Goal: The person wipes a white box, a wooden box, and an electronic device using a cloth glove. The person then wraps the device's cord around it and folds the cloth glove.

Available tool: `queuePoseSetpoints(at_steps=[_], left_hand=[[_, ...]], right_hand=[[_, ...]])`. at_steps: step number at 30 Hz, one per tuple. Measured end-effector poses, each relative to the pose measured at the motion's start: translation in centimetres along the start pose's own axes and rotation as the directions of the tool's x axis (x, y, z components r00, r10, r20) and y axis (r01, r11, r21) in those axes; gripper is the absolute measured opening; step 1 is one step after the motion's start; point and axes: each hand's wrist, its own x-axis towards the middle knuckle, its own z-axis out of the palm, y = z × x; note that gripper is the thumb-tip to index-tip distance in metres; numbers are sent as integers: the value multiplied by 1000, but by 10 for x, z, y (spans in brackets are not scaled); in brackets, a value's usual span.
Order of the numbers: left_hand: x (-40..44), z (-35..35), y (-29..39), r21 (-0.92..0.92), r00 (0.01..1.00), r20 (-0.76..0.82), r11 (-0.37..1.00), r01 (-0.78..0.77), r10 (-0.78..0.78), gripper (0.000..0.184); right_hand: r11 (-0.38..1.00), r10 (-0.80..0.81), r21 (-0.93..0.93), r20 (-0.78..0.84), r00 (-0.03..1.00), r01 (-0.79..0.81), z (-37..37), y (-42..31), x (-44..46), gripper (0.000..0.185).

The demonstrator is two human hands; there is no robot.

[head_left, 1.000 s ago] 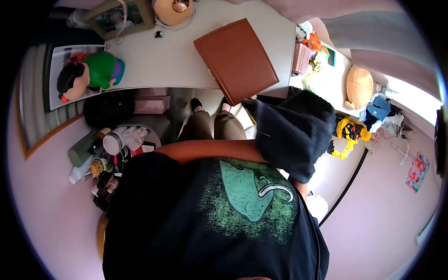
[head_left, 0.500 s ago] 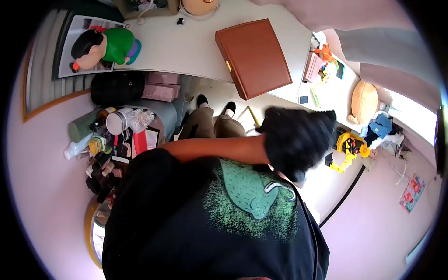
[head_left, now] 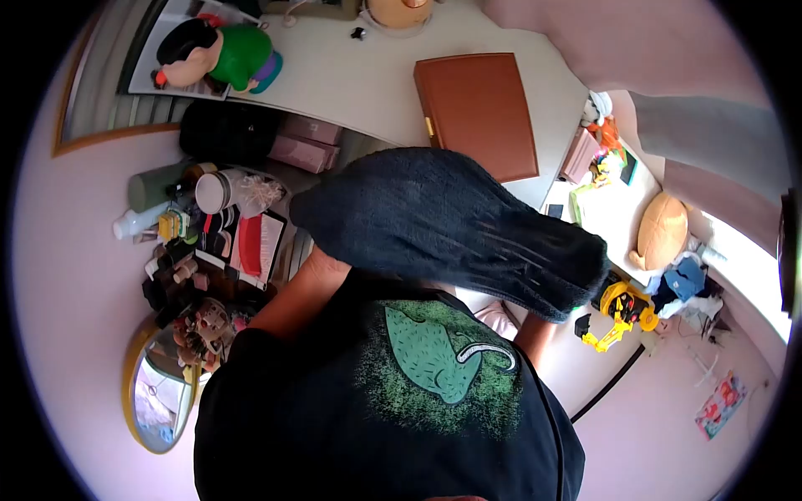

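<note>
A dark cloth (head_left: 434, 209), apparently a garment with a slightly ribbed, denim-like texture, stretches across in front of my chest. Its left end droops over my left hand (head_left: 328, 260), of which only the wrist and base show. At the opposite end my right hand (head_left: 536, 327) is tucked under the cloth, leaving just the wrist area in view. Both hands hold the cloth up between them, though their fingers are hidden by the fabric.
Beyond the cloth a brown leather-look box (head_left: 480, 113) lies on the white desk (head_left: 351, 83). A figurine in green (head_left: 238, 54) is at the far left. Jars and cosmetics (head_left: 217, 192) crowd the left side, above a round mirror (head_left: 159, 392). A yellow toy (head_left: 622, 309) is at right.
The cloth was bunched and blurred at the right, with my left forearm reaching across. Now it is spread wide, and my left hand has drawn back leftward. The view has shifted slightly.
</note>
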Motion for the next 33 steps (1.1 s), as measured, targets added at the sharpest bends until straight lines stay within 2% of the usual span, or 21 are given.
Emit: queuePoseSetpoints(at_steps=[5,9,11,12,13,14,15,16,17,19,22,24,25,27,28,30,33], left_hand=[[45,23,21,-116,985,103,985,-129,141,41],[95,53,26,-166,946,226,966,-198,233,42],[109,73,12,-69,929,204,951,-302,310,43],[110,90,1,149,927,74,915,-375,368,43],[122,88,-14,263,860,86,822,-506,502,45],[137,89,-25,626,731,198,490,-607,653,45],[150,88,-33,831,599,370,35,-555,710,45],[152,93,-35,819,623,353,92,-566,698,42],[151,97,-37,804,649,338,150,-576,682,39],[158,96,-35,801,632,340,139,-583,697,39],[176,97,-20,792,678,339,191,-580,652,38],[186,115,-1,875,594,384,-72,-479,707,35],[195,121,8,877,600,380,-67,-477,704,35],[211,129,18,954,600,157,36,-297,785,29],[213,132,17,955,606,153,41,-294,781,29],[213,136,16,954,530,136,34,-298,837,27],[208,131,16,939,573,166,50,-341,802,29]], right_hand=[[984,-175,-12,32,984,175,40,-33,33,55],[929,-333,-105,177,926,354,108,-46,62,56],[865,-413,-170,296,862,472,143,-47,72,56],[808,-495,-146,357,792,571,149,-47,74,57],[743,-567,-115,415,712,659,159,-45,74,57],[743,-568,-113,417,710,660,171,-39,75,57],[612,-604,-268,449,659,744,184,-30,75,60],[451,-627,-407,489,606,795,195,-26,76,62],[452,-626,-405,491,606,795,198,-28,74,62],[477,-634,-395,464,619,785,197,-32,71,62],[457,-625,-401,490,608,794,201,-31,76,62],[451,-616,-401,507,603,797,201,-30,78,62],[449,-611,-403,513,603,797,201,-30,79,62],[450,-600,-403,525,604,797,198,-30,80,62],[452,-591,-402,534,605,797,197,-31,80,62],[437,-587,-433,528,614,789,197,-25,77,62],[427,-585,-459,517,625,779,198,-20,70,62]])
